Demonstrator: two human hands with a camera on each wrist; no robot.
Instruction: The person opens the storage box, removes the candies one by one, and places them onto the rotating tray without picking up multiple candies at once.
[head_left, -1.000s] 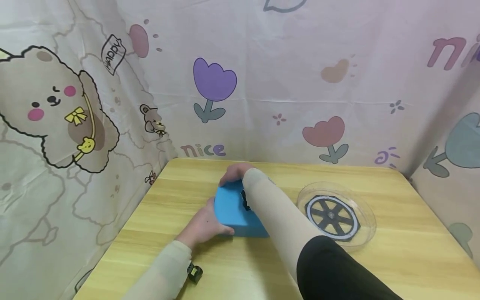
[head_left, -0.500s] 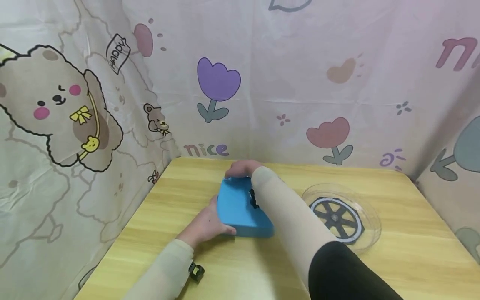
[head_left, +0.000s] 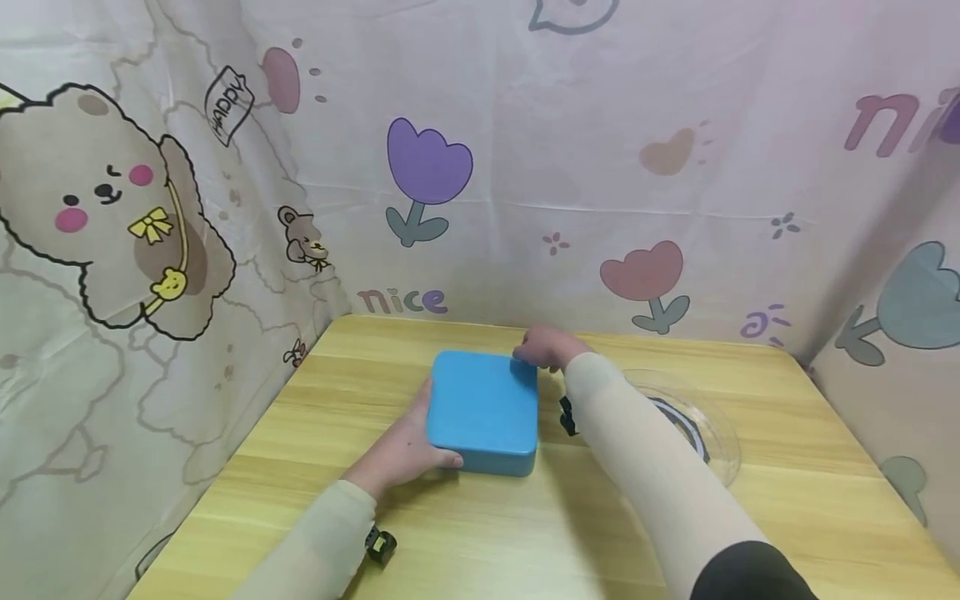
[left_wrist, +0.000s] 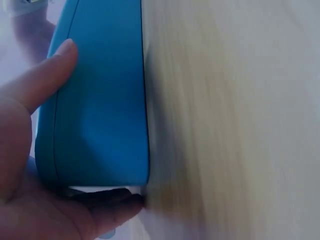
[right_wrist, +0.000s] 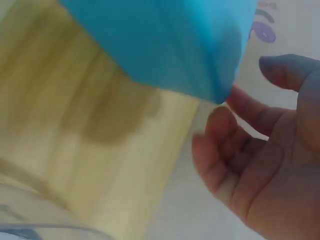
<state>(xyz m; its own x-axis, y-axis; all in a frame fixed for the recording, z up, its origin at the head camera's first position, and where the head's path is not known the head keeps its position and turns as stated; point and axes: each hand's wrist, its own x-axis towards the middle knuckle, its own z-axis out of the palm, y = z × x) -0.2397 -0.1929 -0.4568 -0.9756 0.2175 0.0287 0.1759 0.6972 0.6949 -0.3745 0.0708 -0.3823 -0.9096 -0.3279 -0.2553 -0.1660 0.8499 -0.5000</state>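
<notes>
A blue square box with rounded corners sits on the wooden table in the head view. My left hand holds its near left corner, the thumb on the front face and the fingers along the left side. In the left wrist view a thin seam runs along the box wall beside the left thumb. My right hand is at the box's far right corner. Seen from the right wrist, a finger of the right hand meets the corner, the thumb stands apart, and the other fingers bend loosely.
Right of the box, a clear round dish with a dark, white-ringed wheel pattern is partly hidden by the right forearm. A printed cloth hangs behind and left of the wooden table.
My right hand has moved right along the far edge of the box to its far right corner, uncovering the top. The left hand keeps its hold.
</notes>
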